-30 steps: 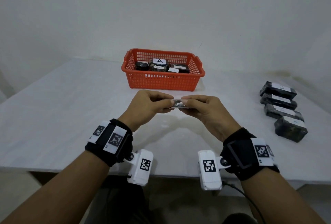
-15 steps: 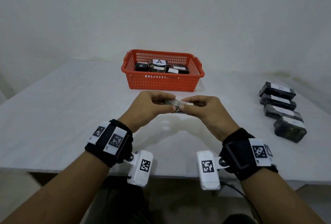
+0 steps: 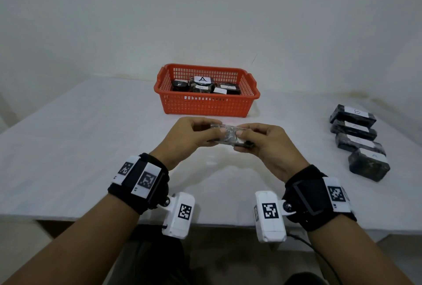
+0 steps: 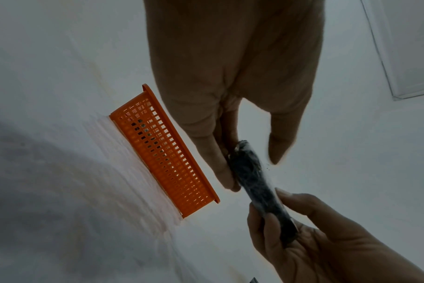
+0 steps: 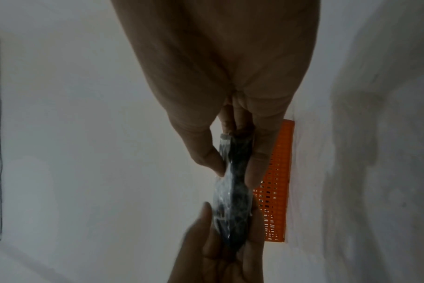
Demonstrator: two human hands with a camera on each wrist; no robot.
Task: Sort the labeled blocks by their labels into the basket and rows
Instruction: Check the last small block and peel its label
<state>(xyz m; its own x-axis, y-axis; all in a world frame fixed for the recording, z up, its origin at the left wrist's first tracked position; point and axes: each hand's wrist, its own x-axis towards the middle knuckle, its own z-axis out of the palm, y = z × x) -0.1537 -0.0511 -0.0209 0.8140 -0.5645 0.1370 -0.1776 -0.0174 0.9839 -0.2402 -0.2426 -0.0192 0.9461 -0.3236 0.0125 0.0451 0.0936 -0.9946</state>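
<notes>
You hold both hands raised over the surface [image 3: 68, 147], palms turned toward each other. Your left hand [image 3: 191, 138] pinches one end of a dark wrapped block [image 3: 225, 136] between thumb and fingers; your right hand [image 3: 269, 145] pinches the other end, so each grip is closed on it. The head view shows the block level between the two grips, clear of the surface. The left wrist view shows its thin dark edge [image 4: 252, 178]; the right wrist view shows shiny clear wrap [image 5: 230, 191] on it. Its label cannot be read. Just beyond your grips stands the basket [image 3: 205, 104] with blocks inside, one [image 3: 202, 80] marked A. Well to the right of your right grip lies a row of four blocks [image 3: 358, 141].
</notes>
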